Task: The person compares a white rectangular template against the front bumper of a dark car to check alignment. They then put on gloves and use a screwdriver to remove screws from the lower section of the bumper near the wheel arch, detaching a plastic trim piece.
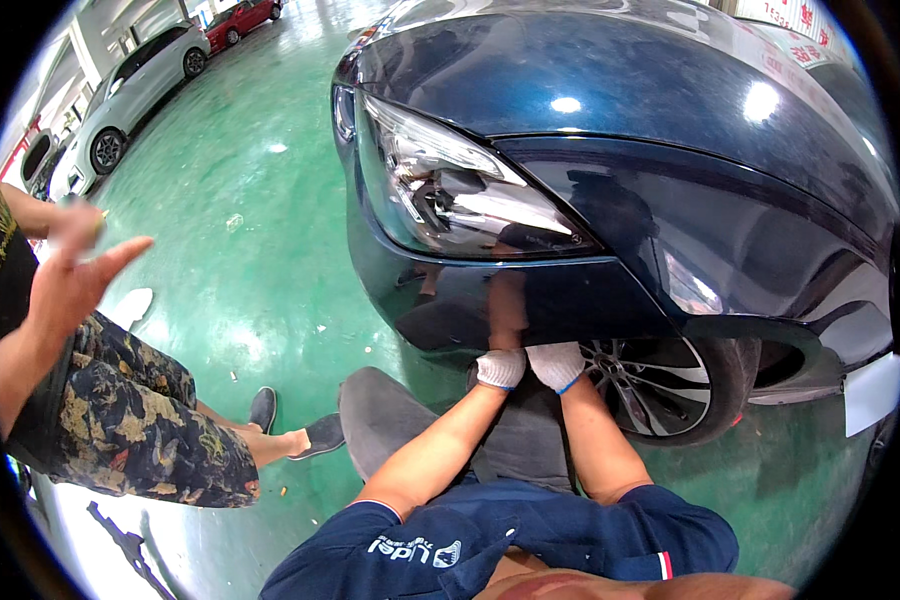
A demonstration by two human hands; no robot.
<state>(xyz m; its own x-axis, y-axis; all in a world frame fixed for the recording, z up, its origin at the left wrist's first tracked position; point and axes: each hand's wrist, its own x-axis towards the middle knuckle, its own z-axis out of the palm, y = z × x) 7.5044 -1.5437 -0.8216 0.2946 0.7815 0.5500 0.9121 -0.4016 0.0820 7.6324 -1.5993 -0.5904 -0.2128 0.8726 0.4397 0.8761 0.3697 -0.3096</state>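
Both of my hands wear white knitted gloves and reach in under the lower edge of a dark blue car's front bumper (450,300). My left hand (501,369) is at that edge, its fingers hidden beneath the bumper. Close beside it, my right hand (556,366) is between the bumper and the front wheel (650,385), its fingers also out of sight. Whether either hand grips anything cannot be seen. Above them are the clear headlight (460,190) and the glossy fender (610,200).
A co-worker in patterned shorts (140,410) stands close on my left, one hand (75,285) raised. My bent knee (385,410) is near the bumper. A silver car (135,90) and a red car (240,20) are parked farther off on the green floor (260,200).
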